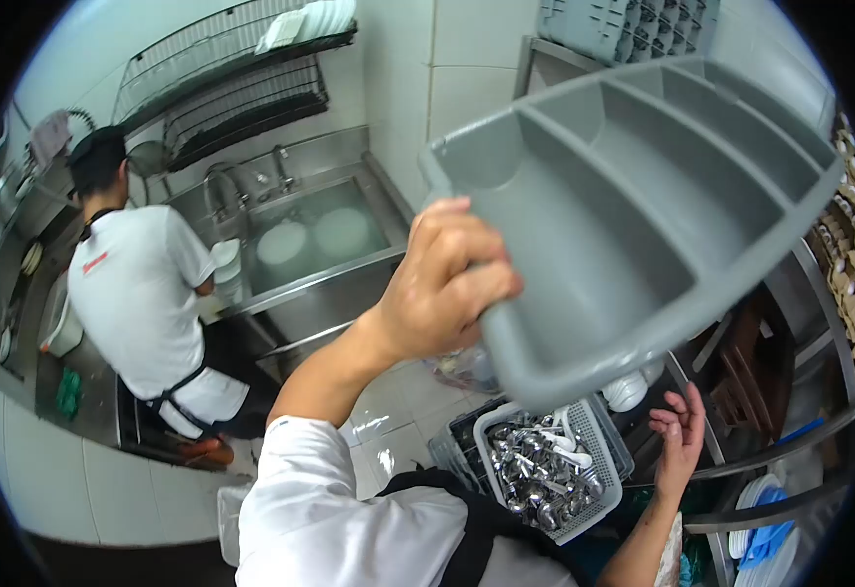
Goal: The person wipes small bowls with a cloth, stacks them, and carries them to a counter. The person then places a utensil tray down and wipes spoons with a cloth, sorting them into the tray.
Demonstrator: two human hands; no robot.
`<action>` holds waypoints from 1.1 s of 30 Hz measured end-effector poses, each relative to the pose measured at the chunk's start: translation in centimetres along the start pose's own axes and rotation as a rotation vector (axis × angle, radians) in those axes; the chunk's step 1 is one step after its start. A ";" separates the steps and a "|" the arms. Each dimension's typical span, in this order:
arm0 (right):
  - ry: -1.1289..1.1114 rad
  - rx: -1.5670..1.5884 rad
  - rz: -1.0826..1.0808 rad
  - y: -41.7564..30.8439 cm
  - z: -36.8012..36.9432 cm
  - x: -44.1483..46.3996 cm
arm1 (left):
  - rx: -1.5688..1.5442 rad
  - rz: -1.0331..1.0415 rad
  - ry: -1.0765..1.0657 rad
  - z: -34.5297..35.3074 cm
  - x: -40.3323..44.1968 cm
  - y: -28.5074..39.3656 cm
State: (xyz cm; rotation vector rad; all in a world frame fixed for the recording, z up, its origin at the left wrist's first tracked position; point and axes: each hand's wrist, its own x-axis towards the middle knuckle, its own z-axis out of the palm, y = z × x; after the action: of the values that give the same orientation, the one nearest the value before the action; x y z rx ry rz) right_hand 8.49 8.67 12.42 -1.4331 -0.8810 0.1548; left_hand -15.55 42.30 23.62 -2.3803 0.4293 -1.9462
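- My left hand (452, 279) pinches the grey tray (584, 274) by its rim, raised and tilted beyond the cutlery (540, 474) basket (599, 445).
- Right hand (680, 440) off it, fingers loosely spread.
- Shiny tiled floor (381, 430).
- Steel sink (320, 315) holds water; co-worker (139, 284) stands beside it.

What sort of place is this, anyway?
Probably the dishwashing area of a restaurant or canteen kitchen: a metal sink holds round dishes in water, white plates stand in a black rack, and a basket is heaped with cutlery.
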 end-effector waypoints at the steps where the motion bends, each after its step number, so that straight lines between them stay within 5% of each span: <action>1: -0.006 0.065 -0.013 -0.3 0.0 -0.7 | -0.010 -0.022 -0.072 -1.6 -0.6 1.9; 10: 0.066 0.734 0.048 3.7 -7.4 -13.3 | -0.113 0.000 -0.314 -8.0 -2.4 16.1; 13: -0.362 1.216 0.017 0.4 -9.0 -17.4 | -0.295 0.058 -0.362 -6.6 -3.1 19.1; 15: -0.378 1.227 0.028 -1.4 -9.9 -21.2 | -0.393 0.098 -0.409 -4.5 -3.4 20.8; 18: 0.821 0.815 0.194 -0.9 -12.1 -29.5 | -0.574 0.198 -0.458 -0.5 -4.5 23.5; 19: 1.050 0.714 0.298 -3.8 -9.7 -29.5 | -0.631 0.235 -0.487 1.2 -5.0 24.4; 21: 0.931 0.704 0.305 -3.0 -10.8 -35.5 | -0.777 0.348 -0.518 5.1 -5.4 27.0; 28: 1.501 0.627 0.147 -5.6 -9.4 -46.4 | -1.170 0.531 -0.625 15.4 -11.3 35.9; 33: 1.594 0.501 -0.120 -3.2 -14.4 -52.7 | -1.146 0.664 -0.554 24.2 -10.6 44.6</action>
State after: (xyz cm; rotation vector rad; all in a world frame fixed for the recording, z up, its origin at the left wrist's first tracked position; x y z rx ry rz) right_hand -20.30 -34.16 -5.90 -0.6390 0.3982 -0.7361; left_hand -2.50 -1.55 -0.71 -2.4756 2.3258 -0.7001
